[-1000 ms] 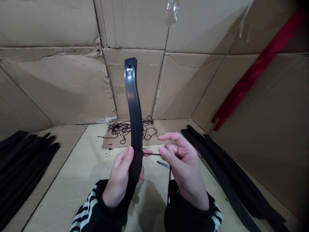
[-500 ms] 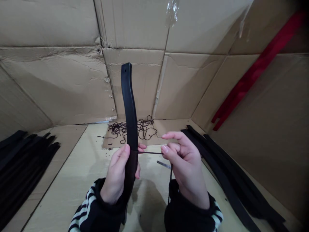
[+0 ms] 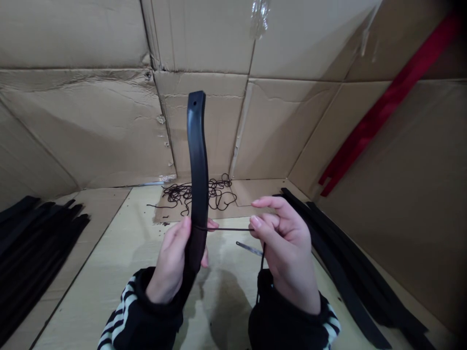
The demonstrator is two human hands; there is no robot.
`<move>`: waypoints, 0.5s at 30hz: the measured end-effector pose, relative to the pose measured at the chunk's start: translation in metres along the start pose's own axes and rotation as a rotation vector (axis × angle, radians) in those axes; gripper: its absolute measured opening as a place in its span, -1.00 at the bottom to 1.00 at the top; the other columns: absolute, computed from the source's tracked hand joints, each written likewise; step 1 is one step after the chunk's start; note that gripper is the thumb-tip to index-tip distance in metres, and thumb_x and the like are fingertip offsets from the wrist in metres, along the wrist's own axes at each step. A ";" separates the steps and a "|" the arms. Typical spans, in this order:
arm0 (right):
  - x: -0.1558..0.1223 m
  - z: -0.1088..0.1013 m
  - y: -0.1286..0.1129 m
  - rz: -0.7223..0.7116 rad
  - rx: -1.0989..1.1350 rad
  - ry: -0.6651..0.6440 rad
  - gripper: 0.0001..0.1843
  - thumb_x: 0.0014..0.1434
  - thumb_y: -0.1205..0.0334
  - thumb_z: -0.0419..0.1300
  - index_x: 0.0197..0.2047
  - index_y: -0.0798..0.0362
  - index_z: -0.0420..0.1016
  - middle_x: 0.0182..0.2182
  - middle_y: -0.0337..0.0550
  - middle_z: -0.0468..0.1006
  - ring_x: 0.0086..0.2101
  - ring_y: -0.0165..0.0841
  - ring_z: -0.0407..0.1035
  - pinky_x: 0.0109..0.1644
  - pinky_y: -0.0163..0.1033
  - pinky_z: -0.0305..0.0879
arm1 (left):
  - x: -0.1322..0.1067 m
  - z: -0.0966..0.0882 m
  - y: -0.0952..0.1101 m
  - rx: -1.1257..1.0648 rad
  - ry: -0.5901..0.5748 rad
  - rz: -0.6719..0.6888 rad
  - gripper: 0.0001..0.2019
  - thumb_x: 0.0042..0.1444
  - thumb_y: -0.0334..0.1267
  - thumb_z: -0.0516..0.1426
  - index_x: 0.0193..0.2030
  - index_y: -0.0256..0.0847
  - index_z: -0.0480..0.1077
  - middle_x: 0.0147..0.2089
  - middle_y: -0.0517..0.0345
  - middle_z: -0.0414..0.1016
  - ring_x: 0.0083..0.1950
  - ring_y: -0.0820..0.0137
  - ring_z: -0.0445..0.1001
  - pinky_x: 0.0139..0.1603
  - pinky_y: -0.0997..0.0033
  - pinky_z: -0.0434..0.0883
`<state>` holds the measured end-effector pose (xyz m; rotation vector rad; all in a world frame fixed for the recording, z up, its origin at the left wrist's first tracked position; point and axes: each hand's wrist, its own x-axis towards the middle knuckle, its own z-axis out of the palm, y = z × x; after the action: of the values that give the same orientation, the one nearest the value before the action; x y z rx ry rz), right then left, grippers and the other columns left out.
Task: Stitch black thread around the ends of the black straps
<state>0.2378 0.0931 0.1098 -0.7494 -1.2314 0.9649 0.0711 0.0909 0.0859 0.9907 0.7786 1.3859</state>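
One black, glossy, gently curved strip (image 3: 199, 155), with a small hole near its raised end, stands nearly upright in the middle above the pale tabletop (image 3: 120, 253). The left hand (image 3: 168, 262) grips its lower, dark-sleeved part; the right hand (image 3: 288, 248) pinches a thin dark cord (image 3: 231, 229) stretched taut from the strip. Near the right hand lies a slim grey metal tool (image 3: 248, 248). Far off sits a loose dark cord tangle (image 3: 177, 194); black strips lie left (image 3: 40, 243) and right (image 3: 335, 257), and brown cardboard walls (image 3: 204, 39) rise beyond, a red band (image 3: 386, 102) slanting at right.
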 end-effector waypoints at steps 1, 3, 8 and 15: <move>0.000 0.000 0.000 0.000 0.000 0.003 -0.86 0.21 0.21 0.27 -0.13 -0.11 0.47 -0.67 -0.46 0.00 -0.59 -0.49 -0.11 -0.48 -0.31 -0.13 | -0.001 0.000 0.000 0.010 0.006 -0.007 -0.54 0.17 0.13 0.12 -0.26 -0.33 0.46 -0.26 0.05 0.52 -0.68 0.63 0.33 -0.69 0.58 0.23; 0.000 0.000 -0.001 0.003 0.000 0.000 -0.86 0.21 0.22 0.27 -0.13 -0.12 0.46 -0.67 -0.46 0.00 -0.59 -0.49 -0.11 -0.47 -0.31 -0.12 | -0.002 0.001 0.001 0.013 0.019 -0.001 -0.61 0.13 0.07 0.19 -0.30 -0.30 0.44 -0.32 0.15 0.49 -0.70 0.64 0.32 -0.70 0.61 0.22; -0.001 0.000 -0.001 0.025 0.000 -0.015 -0.87 0.22 0.20 0.26 -0.14 -0.14 0.46 -0.67 -0.45 -0.01 -0.58 -0.48 -0.11 -0.47 -0.31 -0.13 | -0.002 -0.001 0.002 -0.021 0.006 0.030 -0.68 0.09 0.02 0.25 -0.31 -0.23 0.39 -0.28 0.24 0.46 -0.70 0.65 0.35 -0.72 0.62 0.24; 0.001 -0.011 -0.017 0.195 -0.268 -0.460 -0.84 0.22 0.11 0.23 -0.27 0.00 0.57 -0.60 -0.34 0.24 -0.54 -0.46 0.06 -0.47 -0.32 -0.02 | -0.006 -0.024 0.031 0.031 0.064 0.065 -0.65 0.12 0.05 0.19 -0.35 -0.23 0.36 -0.54 0.24 0.47 -0.73 0.57 0.30 -0.74 0.62 0.19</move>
<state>0.2524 0.0867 0.1232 -0.8995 -1.7371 1.1882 0.0361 0.0854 0.1039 1.0076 0.8241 1.4716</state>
